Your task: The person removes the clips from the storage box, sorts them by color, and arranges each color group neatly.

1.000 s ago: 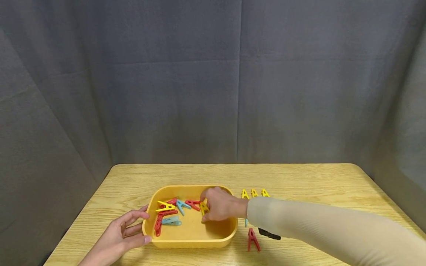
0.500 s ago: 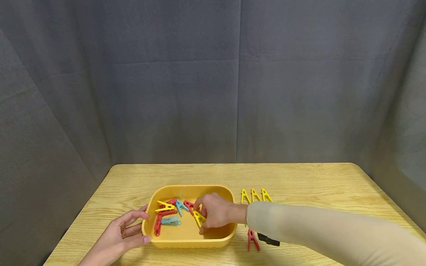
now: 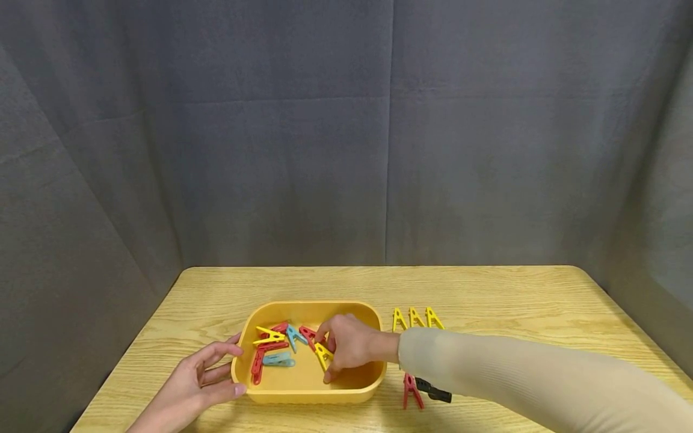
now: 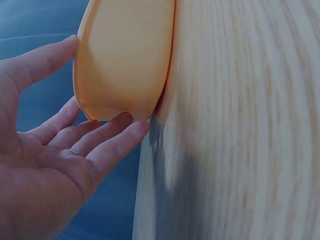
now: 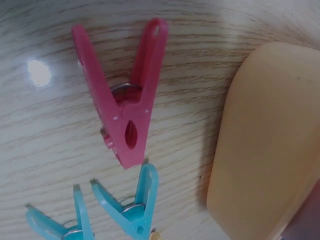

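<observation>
My left hand (image 3: 197, 382) touches the left end of a yellow plastic basket (image 3: 308, 397), fingers and thumb spread along its wall; the left wrist view shows the fingertips against the basket's end (image 4: 125, 60). Inside the basket, my right hand (image 3: 352, 343) pinches a yellow clothespin (image 3: 323, 356) between thumb and fingers, low near the floor. A red clothespin (image 3: 307, 334) lies right beside it, partly covered by the fingers. Towards the left end lie another yellow clothespin (image 3: 269, 335), a blue clothespin (image 3: 295, 337), a pale blue clothespin (image 3: 278, 359) and several red ones.
Right of the basket, yellow clothespins (image 3: 415, 317) stand in a row on the wooden table (image 3: 487, 288). Nearer lies a red clothespin (image 5: 125, 105), with blue clothespins (image 5: 132, 207) beyond it, hidden under the sleeve in the head view. A grey curtain (image 3: 281, 150) hangs behind.
My right hand has shifted slightly left and nearer in the basket, turning the yellow clothespin so more of it shows. In the last half second it barely moves. The left hand stays put.
</observation>
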`<state>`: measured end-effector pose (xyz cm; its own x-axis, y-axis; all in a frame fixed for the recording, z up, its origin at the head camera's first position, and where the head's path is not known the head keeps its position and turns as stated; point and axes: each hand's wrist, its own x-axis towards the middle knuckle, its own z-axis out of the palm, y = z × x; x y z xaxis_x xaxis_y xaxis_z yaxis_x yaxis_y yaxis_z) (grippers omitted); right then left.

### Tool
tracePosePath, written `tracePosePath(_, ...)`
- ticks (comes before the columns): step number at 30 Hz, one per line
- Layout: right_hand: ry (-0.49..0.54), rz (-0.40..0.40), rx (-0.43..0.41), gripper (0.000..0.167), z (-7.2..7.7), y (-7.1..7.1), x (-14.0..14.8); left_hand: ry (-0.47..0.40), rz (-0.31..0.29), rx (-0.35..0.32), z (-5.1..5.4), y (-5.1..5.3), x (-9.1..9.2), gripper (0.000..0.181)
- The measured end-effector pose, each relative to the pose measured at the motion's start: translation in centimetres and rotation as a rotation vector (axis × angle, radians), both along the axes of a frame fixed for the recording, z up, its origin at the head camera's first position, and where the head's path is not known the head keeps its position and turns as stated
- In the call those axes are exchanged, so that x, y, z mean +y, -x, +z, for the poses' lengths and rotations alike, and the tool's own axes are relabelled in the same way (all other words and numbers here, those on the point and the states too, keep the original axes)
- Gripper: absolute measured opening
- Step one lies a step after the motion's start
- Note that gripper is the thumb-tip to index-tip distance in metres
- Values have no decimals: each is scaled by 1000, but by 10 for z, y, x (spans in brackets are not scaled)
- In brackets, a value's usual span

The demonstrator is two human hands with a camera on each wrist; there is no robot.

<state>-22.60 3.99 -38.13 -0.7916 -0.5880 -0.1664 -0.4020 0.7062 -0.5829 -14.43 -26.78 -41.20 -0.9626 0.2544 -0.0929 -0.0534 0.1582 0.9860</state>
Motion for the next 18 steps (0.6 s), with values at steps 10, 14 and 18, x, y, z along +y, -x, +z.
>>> tracePosePath(10,79,-7,-1,56,10,-3,4,41,15,-20,2,1,1,59)
tracePosePath(14,100,-7,0,55,15,-5,6,41,12,-18,2,1,1,59)
tracePosePath(18,138,-3,27,54,17,-8,9,39,17,-26,3,1,1,59)
